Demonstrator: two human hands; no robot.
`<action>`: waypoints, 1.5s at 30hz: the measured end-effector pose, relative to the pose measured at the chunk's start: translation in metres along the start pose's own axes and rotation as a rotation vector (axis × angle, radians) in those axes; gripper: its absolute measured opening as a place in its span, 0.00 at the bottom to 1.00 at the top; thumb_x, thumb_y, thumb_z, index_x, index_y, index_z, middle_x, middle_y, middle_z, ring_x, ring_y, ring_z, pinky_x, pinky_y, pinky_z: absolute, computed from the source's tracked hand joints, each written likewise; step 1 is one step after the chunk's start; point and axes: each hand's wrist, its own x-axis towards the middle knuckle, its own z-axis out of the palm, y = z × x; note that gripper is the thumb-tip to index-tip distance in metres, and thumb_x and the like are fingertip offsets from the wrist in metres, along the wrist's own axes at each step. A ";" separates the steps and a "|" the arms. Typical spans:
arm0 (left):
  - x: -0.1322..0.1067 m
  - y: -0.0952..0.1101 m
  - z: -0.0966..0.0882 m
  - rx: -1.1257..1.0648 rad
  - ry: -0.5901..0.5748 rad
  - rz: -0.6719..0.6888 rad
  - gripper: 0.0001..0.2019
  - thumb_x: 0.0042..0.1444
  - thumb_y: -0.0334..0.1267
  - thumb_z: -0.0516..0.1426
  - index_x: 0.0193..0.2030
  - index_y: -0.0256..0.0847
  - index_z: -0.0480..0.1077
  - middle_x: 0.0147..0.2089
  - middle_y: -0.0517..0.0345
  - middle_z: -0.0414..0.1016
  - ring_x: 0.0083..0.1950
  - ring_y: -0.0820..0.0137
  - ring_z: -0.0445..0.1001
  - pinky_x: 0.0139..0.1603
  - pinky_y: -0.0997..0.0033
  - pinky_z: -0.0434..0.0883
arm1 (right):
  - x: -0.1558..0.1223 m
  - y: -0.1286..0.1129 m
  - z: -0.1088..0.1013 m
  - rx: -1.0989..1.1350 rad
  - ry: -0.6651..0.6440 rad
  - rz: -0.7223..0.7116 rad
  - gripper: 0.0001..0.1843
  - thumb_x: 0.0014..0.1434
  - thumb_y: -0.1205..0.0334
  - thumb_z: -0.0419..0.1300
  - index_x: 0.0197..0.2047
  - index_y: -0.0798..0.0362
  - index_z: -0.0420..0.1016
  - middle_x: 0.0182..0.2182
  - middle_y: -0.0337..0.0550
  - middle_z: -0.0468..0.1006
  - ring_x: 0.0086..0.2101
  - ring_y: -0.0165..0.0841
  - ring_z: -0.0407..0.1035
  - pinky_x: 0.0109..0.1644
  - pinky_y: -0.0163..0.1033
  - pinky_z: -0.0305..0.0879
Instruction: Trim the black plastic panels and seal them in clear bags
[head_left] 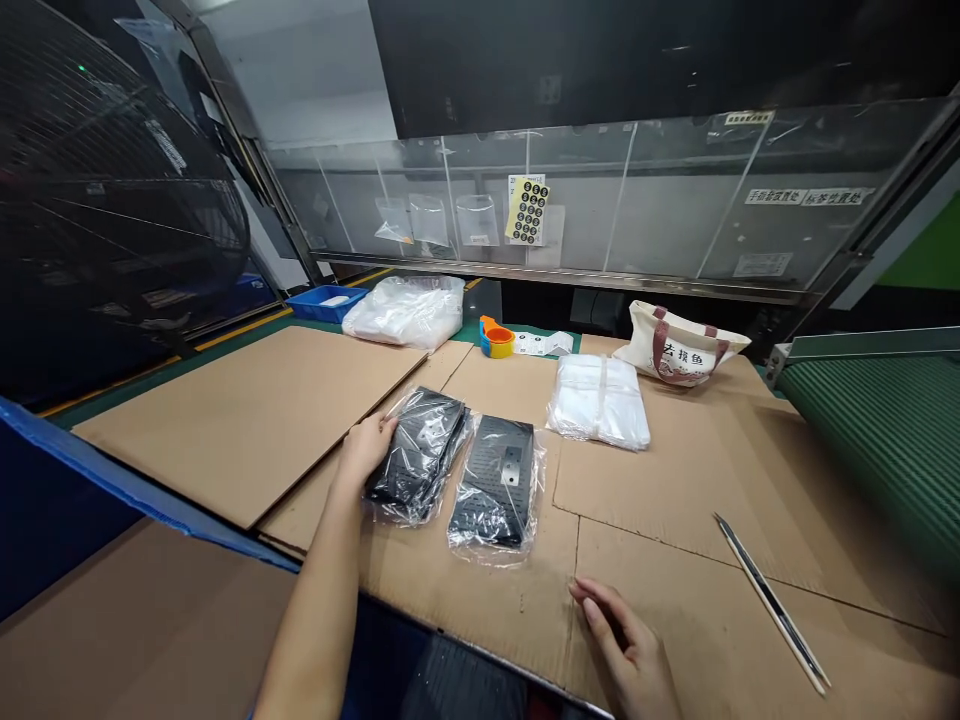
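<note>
My left hand [366, 447] rests against the left edge of a small stack of black flat parts in clear plastic bags [417, 455], fingers curled onto the top bag. Just to its right lies a single bagged black part [495, 482], flat on the cardboard. My right hand [628, 650] lies low on the cardboard near the front edge, fingers bent and loosely together, holding nothing that I can see. A banded bundle of empty clear bags [598, 400] sits further back, right of the black parts.
Cardboard sheets [247, 420] cover the bench. A thin metal rod [772, 603] lies at the right. At the back are a tape dispenser [496, 338], a tote bag [679, 347], a sack of plastic [406, 310] and a blue tray [326, 301]. A green conveyor belt [892, 440] runs along the right, a fan [112, 200] stands left.
</note>
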 end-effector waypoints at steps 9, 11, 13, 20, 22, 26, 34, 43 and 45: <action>-0.023 0.034 0.003 0.141 0.124 0.110 0.37 0.60 0.59 0.46 0.70 0.35 0.50 0.69 0.32 0.55 0.67 0.42 0.56 0.62 0.39 0.57 | 0.000 -0.007 0.000 -0.107 -0.008 -0.144 0.14 0.59 0.50 0.60 0.41 0.46 0.83 0.40 0.45 0.84 0.41 0.40 0.79 0.46 0.37 0.74; -0.025 0.045 0.007 0.194 0.072 0.151 0.41 0.57 0.64 0.47 0.71 0.40 0.49 0.72 0.33 0.46 0.70 0.38 0.50 0.62 0.35 0.53 | -0.001 -0.009 0.001 -0.112 0.005 -0.156 0.14 0.59 0.49 0.60 0.41 0.46 0.83 0.39 0.46 0.84 0.41 0.40 0.79 0.46 0.38 0.75; -0.026 0.052 0.014 0.250 -0.039 0.145 0.45 0.53 0.67 0.49 0.71 0.41 0.48 0.74 0.32 0.40 0.70 0.34 0.48 0.61 0.32 0.52 | -0.001 -0.011 0.003 -0.119 0.028 -0.169 0.15 0.58 0.49 0.60 0.40 0.47 0.83 0.38 0.47 0.84 0.40 0.40 0.79 0.45 0.38 0.75; -0.029 0.058 0.019 0.326 -0.101 0.078 0.38 0.55 0.58 0.50 0.69 0.39 0.53 0.67 0.28 0.55 0.63 0.36 0.59 0.57 0.35 0.58 | -0.001 -0.011 0.006 -0.161 0.038 -0.219 0.14 0.60 0.51 0.59 0.40 0.47 0.83 0.38 0.48 0.84 0.39 0.39 0.79 0.44 0.36 0.74; -0.032 0.058 0.017 0.331 -0.081 0.098 0.38 0.55 0.58 0.50 0.69 0.39 0.53 0.67 0.29 0.55 0.63 0.36 0.59 0.57 0.35 0.58 | -0.001 -0.010 0.006 -0.163 0.039 -0.223 0.14 0.61 0.52 0.59 0.40 0.47 0.83 0.38 0.48 0.84 0.39 0.39 0.79 0.44 0.36 0.74; -0.038 0.055 0.021 0.351 -0.098 0.117 0.39 0.54 0.60 0.50 0.68 0.39 0.54 0.68 0.29 0.53 0.63 0.35 0.59 0.56 0.33 0.58 | -0.002 -0.008 0.005 -0.167 0.040 -0.222 0.13 0.61 0.52 0.59 0.40 0.47 0.83 0.38 0.48 0.84 0.39 0.39 0.79 0.45 0.36 0.74; -0.036 0.053 0.028 0.363 -0.097 0.080 0.39 0.56 0.61 0.48 0.70 0.40 0.53 0.70 0.29 0.50 0.64 0.34 0.58 0.56 0.32 0.58 | -0.003 -0.008 0.006 -0.207 0.047 -0.252 0.12 0.62 0.54 0.58 0.41 0.47 0.82 0.38 0.47 0.84 0.40 0.37 0.79 0.45 0.35 0.74; -0.046 0.062 0.027 0.367 0.120 0.152 0.36 0.61 0.58 0.48 0.67 0.31 0.58 0.70 0.23 0.49 0.71 0.37 0.46 0.65 0.36 0.48 | -0.003 -0.012 0.005 -0.231 0.051 -0.358 0.12 0.64 0.56 0.57 0.43 0.48 0.81 0.39 0.46 0.84 0.38 0.34 0.79 0.43 0.31 0.73; -0.055 0.071 0.030 0.287 0.195 0.284 0.33 0.62 0.56 0.48 0.65 0.31 0.61 0.70 0.27 0.50 0.72 0.41 0.47 0.67 0.40 0.49 | -0.003 -0.013 0.005 -0.231 0.047 -0.350 0.12 0.64 0.57 0.57 0.43 0.48 0.81 0.39 0.46 0.84 0.39 0.33 0.79 0.44 0.31 0.73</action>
